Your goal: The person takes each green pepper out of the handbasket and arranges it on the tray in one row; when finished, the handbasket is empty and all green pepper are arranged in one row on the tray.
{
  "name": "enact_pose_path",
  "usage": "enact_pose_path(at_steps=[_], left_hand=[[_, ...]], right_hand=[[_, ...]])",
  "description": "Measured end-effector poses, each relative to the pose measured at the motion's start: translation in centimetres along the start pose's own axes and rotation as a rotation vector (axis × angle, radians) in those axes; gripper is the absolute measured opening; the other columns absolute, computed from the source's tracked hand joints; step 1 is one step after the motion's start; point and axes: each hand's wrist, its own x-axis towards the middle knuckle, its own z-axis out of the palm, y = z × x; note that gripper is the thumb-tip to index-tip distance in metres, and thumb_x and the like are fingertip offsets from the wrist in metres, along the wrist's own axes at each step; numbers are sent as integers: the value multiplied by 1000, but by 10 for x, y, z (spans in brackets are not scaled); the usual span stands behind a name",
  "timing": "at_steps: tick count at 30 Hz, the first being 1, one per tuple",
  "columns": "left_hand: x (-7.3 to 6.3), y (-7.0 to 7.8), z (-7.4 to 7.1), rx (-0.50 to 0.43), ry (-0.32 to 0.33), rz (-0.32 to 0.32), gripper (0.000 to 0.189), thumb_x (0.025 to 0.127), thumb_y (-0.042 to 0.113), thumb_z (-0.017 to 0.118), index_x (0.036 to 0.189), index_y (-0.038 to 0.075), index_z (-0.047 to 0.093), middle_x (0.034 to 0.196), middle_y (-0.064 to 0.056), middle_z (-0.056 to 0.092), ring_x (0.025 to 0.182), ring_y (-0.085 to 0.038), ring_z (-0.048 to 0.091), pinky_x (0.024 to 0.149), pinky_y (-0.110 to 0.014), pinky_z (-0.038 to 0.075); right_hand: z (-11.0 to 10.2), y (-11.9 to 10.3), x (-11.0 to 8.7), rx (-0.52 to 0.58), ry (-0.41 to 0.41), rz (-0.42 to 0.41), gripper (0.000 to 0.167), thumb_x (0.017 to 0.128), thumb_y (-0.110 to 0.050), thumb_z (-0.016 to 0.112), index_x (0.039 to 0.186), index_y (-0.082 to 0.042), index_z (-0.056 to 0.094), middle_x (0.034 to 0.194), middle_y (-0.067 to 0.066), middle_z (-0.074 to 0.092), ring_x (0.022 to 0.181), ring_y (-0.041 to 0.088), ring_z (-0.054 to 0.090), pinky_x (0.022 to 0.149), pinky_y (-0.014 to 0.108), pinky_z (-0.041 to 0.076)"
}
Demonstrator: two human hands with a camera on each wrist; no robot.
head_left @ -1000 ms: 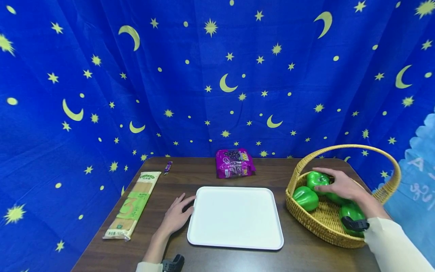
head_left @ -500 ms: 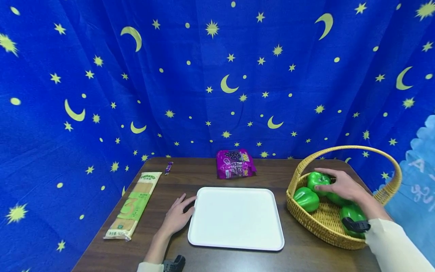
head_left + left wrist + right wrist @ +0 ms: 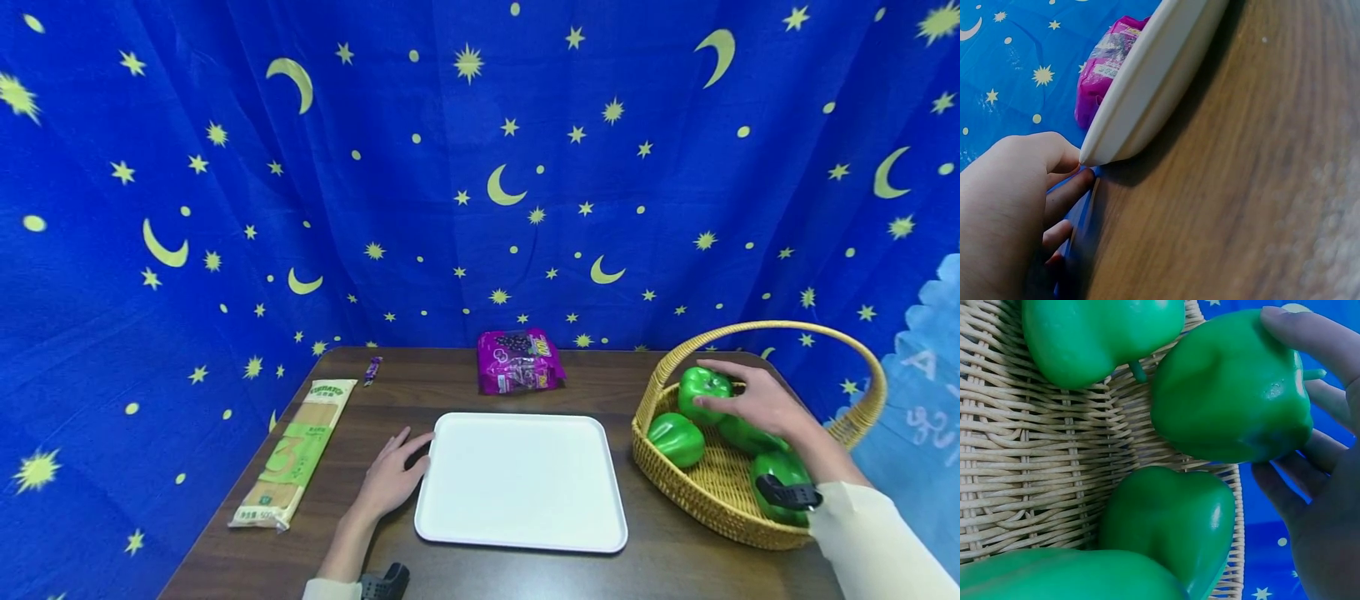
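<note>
One green pepper [image 3: 1229,387] gripped in right hand [image 3: 761,406].

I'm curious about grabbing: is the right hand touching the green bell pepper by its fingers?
Touching. The right wrist view shows the right hand gripping the green bell pepper, one digit lying against its skin, others around it.

Curtained-off nook: starry blue cloth [image 3: 427,200] behind brown table [image 3: 427,379].
</note>
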Motion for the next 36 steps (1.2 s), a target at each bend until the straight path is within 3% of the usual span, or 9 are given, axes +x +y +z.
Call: enact_pose_path(at_steps=[24, 30, 36], left_hand=[[1, 1, 1, -9, -4, -16, 39, 94, 35, 57, 133, 31, 59, 150, -17, 36, 139, -43, 23, 105, -68, 19], [-2, 1, 0, -12, 3, -3, 39, 94, 34, 57, 133, 30, 59, 149, -17, 37, 139, -43, 24, 105, -68, 20], [-1, 1, 1, -13, 0, -23, 39, 94, 36, 56, 133, 31, 59, 150, -17, 36, 139, -43, 23, 104, -70, 19]], right_hand=[[-5, -8, -17, 20, 57, 43, 72, 85, -49, 69, 144, -16, 45, 140, 26, 41, 120, 46, 40, 85, 66, 39], [-3, -10, -21, 6, 84, 20, 69, 85, -46, 70, 142, -17, 48, 137, 22, 45, 112, 40, 47, 83, 59, 42], [-4, -18, -25, -27, 123, -13, 66, 85, -44, 71, 141, -17, 49, 136, 24, 46, 111, 43, 48, 80, 62, 42]])
